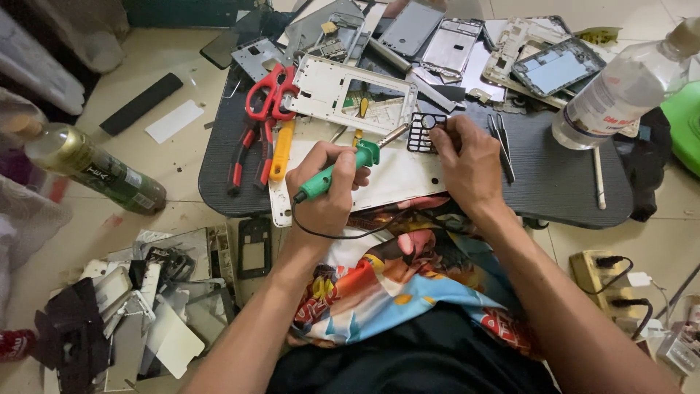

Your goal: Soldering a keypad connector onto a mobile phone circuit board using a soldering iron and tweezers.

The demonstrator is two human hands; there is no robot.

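My left hand point(326, 188) grips a green-handled soldering iron point(341, 170) whose metal tip points up right toward a small black keypad frame point(424, 131). A black cord runs from the iron's handle across my lap. My right hand point(470, 162) holds that keypad frame down with its fingertips on a white panel point(394, 179) that lies on a dark low table point(561, 186). Both hands work close together over the table's front edge.
Red scissors point(268, 93), red-handled pliers point(246, 149) and a yellow tool point(281, 152) lie left. A white phone frame point(354, 91), several phone housings point(558, 66), tweezers point(503, 142), a clear bottle point(620, 84), a green bottle point(95, 169), floor scrap parts point(146, 299) and a power strip point(609, 277) surround.
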